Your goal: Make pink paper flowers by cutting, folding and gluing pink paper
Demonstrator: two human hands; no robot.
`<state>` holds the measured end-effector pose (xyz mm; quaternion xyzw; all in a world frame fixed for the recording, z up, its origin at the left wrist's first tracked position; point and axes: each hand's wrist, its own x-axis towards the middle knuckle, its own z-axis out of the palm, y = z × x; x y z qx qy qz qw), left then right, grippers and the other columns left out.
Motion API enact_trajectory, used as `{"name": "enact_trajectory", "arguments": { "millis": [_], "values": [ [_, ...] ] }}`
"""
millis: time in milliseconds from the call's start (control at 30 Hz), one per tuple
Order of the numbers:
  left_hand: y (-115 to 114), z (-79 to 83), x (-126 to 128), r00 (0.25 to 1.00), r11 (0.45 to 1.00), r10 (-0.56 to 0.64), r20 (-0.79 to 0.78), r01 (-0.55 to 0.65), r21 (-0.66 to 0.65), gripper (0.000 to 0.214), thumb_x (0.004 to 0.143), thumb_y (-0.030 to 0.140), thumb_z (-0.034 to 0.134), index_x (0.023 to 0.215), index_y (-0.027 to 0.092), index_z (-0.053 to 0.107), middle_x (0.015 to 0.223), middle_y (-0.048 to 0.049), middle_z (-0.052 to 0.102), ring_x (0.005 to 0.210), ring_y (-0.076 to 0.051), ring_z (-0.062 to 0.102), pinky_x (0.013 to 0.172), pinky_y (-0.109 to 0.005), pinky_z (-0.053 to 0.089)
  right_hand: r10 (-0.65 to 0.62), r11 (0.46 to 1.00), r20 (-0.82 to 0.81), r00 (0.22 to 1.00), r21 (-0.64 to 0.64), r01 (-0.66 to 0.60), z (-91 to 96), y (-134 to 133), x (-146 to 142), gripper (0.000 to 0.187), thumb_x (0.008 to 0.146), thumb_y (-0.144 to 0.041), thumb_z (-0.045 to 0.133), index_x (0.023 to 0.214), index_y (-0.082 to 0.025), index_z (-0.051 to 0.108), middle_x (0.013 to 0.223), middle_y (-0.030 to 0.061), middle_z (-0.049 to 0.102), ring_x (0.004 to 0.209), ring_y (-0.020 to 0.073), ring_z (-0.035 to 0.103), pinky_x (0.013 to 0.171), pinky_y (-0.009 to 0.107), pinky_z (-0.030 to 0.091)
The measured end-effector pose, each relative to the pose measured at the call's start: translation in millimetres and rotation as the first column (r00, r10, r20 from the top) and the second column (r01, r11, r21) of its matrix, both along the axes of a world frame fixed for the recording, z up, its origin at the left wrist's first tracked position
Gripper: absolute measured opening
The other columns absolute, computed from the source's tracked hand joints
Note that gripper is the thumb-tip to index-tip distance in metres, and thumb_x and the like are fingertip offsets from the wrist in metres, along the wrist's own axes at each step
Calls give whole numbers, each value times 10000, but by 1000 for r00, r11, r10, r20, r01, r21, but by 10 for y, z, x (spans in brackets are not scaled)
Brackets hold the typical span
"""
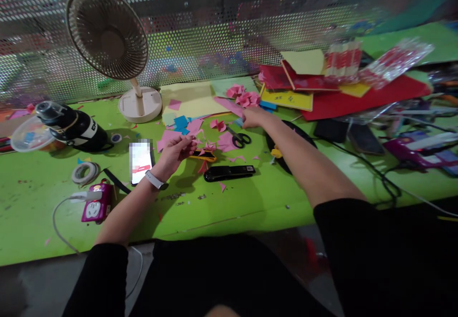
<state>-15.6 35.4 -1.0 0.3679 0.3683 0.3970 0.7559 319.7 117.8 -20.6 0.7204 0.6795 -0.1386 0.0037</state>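
My left hand (178, 151) is raised over the green table (43, 202), fingers pinched on a small pink paper piece (189, 141). It wears a white wristband. My right hand (251, 116) reaches forward to a pink paper sheet (229, 105), fingers closed on its edge, just below some folded pink paper flowers (245, 96). Black-handled scissors (239, 138) lie between the hands among pink scraps (225, 142). A black stapler (229, 172) rests nearer me.
A white desk fan (110, 45) stands at the back left before a perforated metal wall. A black bottle (73, 128), tape roll (84, 172), phone (140, 161) and pink power strip (96, 207) sit left. Coloured card stacks (322, 88) and cables (386, 183) crowd the right.
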Motion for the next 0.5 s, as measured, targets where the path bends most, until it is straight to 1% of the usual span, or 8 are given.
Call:
{"name": "enact_trajectory", "arguments": {
  "millis": [100, 233, 367, 500],
  "values": [
    [7, -6, 8, 1000, 1000, 11, -4, -11, -19, 200, 759, 252, 810, 859, 124, 694, 779, -22, 738, 639, -62, 675, 641, -163, 533, 48, 997, 84, 995, -70, -42, -15, 25, 56, 312, 634, -155, 742, 945, -164, 751, 797, 94, 738, 842, 290, 686, 787, 346, 518],
    [8, -17, 9, 1000, 1000, 9, 5, -9, -11, 204, 756, 256, 811, 852, 121, 693, 772, -21, 737, 631, -62, 672, 637, -165, 530, 125, 990, 108, 986, -81, -117, -27, 38, 58, 228, 666, -186, 725, 893, -194, 736, 867, 72, 748, 866, 268, 684, 743, 305, 508],
    [13, -39, 2, 1000, 1000, 9, -4, -9, -11, 215, 755, 272, 812, 860, 125, 697, 781, -26, 741, 641, -67, 676, 636, -169, 529, 160, 986, 108, 981, -73, -152, -34, 37, 51, 201, 684, -220, 707, 884, -203, 727, 895, 65, 747, 871, 269, 679, 727, 313, 500],
    [27, -57, 2, 1000, 1000, 11, -9, -11, -15, 222, 750, 273, 815, 874, 129, 702, 790, -27, 744, 648, -69, 678, 631, -169, 526, 202, 978, 99, 974, -67, -196, -43, 43, 38, 274, 680, -268, 731, 944, -195, 716, 969, 72, 737, 885, 254, 665, 716, 299, 492]
  ]
}}
